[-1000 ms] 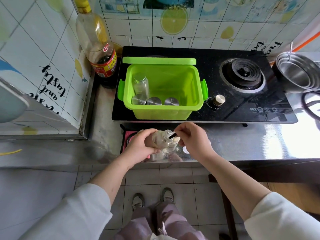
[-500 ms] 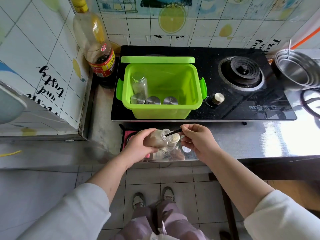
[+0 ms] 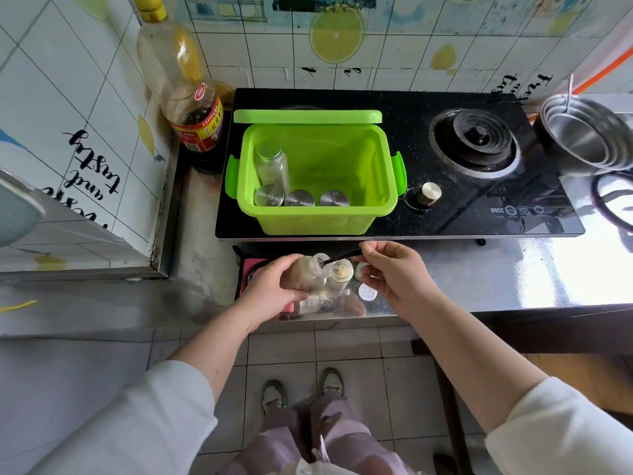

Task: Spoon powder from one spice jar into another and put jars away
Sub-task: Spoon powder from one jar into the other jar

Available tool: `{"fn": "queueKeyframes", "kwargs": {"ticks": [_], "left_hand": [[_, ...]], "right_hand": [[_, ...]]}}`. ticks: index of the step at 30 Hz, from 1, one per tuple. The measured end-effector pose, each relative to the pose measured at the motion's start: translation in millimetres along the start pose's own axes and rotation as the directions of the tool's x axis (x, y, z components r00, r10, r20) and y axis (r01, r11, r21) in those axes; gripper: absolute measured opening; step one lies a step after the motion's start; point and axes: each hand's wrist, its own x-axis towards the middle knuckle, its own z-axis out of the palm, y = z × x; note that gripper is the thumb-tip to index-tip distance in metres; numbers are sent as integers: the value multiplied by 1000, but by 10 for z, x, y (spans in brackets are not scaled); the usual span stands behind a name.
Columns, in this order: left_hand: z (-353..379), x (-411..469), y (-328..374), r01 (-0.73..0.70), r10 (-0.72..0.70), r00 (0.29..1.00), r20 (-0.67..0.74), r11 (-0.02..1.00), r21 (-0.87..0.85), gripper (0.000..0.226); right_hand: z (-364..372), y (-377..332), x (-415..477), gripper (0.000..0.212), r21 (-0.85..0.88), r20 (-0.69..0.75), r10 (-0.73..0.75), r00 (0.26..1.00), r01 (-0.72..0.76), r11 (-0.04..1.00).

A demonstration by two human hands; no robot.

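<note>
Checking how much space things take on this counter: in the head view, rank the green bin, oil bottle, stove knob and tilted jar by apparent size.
1. green bin
2. oil bottle
3. tilted jar, partly hidden by the left hand
4. stove knob

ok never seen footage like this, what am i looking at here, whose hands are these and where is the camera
There is no machine here: a person wears a wide-angle camera on the head, so the one view looks down along both arms at a kitchen counter and, below it, the floor and the person's shoes.

The left hand holds a tilted, open spice jar. The right hand pinches a thin dark spoon, its tip at that jar's mouth. Beside it stands a second open jar with pale powder inside; some powder lies spilled on the counter.

Behind, on the black stove, sits a green box, lid open, holding four capped jars. A big sauce bottle stands to its left, metal bowls at far right.
</note>
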Motion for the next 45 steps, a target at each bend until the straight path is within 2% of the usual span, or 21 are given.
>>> {"fn": "queueKeyframes", "kwargs": {"ticks": [28, 35, 41, 45], "left_hand": [[44, 33, 9, 67, -67, 997, -36, 998, 1, 73], [68, 26, 41, 78, -77, 994, -80, 997, 6, 72], [93, -4, 50, 101, -108, 989, -99, 993, -67, 67], [72, -13, 42, 109, -114, 987, -114, 993, -51, 66]], "right_hand": [[-243, 41, 88, 6, 89, -70, 12, 997, -6, 996], [-365, 49, 107, 8, 123, -133, 33, 991, -17, 992], [-413, 125, 153, 5, 74, -222, 3, 975, 14, 997], [-436, 162, 196, 5, -6, -247, -34, 968, 34, 999]]}}
